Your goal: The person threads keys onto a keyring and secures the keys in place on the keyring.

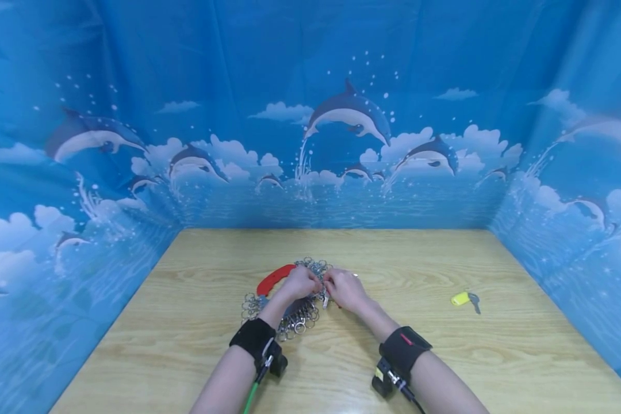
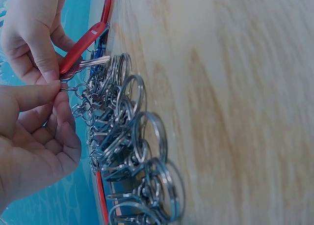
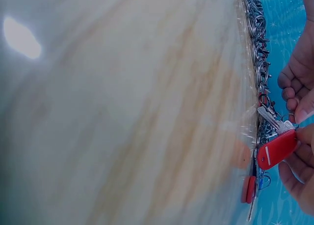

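Observation:
A large key holder with a red grip (image 1: pixel 274 280) lies on the table, hung with many metal split rings (image 2: pixel 149 129) and small clips. My left hand (image 1: pixel 301 282) reaches over it and pinches a small metal ring (image 2: pixel 69 89) between thumb and forefinger. Close against it, my right hand (image 1: pixel 345 288) pinches a red key tag (image 3: pixel 276 150) that has a silver key (image 3: pixel 272 120) attached. The fingertips of both hands nearly meet at the ring end of that tag. Hanging rings partly hide behind the left hand in the head view.
To the right on the wooden table (image 1: pixel 403 259) lies a yellow key tag (image 1: pixel 460 298) with a key (image 1: pixel 475 302). Another red tag (image 3: pixel 248 189) rests beside the holder. A blue dolphin-print curtain (image 1: pixel 269 69) encloses the table's back and sides.

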`<state>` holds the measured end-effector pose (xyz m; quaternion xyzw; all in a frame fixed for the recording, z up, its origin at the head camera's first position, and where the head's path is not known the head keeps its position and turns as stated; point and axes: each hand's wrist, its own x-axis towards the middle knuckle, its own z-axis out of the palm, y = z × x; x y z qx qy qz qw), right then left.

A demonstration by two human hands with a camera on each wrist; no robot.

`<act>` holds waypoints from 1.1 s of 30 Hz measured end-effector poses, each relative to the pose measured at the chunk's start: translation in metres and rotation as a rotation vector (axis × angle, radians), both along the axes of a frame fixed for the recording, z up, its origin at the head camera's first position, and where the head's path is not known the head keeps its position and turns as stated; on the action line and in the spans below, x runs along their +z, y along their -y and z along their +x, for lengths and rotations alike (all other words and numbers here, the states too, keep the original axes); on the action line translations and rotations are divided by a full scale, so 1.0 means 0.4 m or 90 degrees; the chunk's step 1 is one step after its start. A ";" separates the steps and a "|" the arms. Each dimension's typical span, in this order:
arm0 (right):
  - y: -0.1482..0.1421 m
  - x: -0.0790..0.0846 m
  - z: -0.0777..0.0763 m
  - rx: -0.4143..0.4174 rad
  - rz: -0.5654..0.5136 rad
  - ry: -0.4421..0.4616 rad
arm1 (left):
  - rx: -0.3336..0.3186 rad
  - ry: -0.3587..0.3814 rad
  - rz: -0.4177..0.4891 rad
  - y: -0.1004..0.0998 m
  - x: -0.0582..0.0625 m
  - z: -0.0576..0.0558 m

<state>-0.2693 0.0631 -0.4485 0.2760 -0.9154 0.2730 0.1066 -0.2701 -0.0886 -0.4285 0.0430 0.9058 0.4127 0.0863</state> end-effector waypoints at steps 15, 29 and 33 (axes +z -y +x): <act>-0.004 0.002 -0.004 -0.001 -0.006 -0.015 | -0.059 -0.002 0.027 0.009 0.002 0.003; -0.005 -0.006 -0.006 -0.002 0.002 -0.033 | -0.044 -0.011 0.007 -0.002 0.004 0.004; -0.003 -0.007 -0.005 0.008 0.000 -0.050 | -0.035 -0.008 0.006 -0.002 0.002 0.003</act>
